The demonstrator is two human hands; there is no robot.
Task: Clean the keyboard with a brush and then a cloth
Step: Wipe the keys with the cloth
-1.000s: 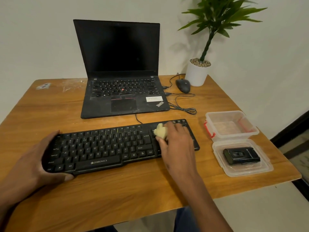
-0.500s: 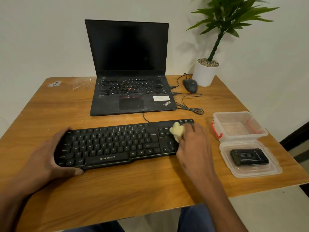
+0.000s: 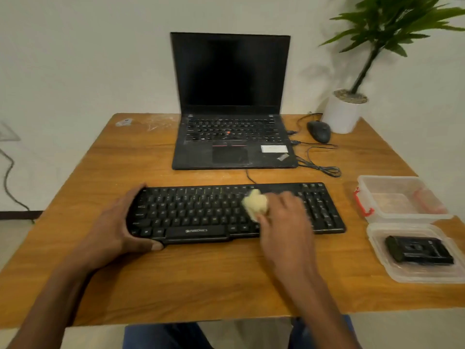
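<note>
The right hand (image 3: 284, 217) with the pale yellow cloth (image 3: 255, 204) now sits further toward the left of the keyboard (image 3: 201, 210). A second ago the cloth lay near the right block of keys, then half a second ago closer still to that end; now it is over the right part of the main letter field, and the right block of keys shows uncovered. The hand and cloth are blurred. The view also shifts: the keyboard and the left hand (image 3: 118, 225) gripping its left end now lie nearer the middle of the frame than before, and more wall appears at the left edge.
</note>
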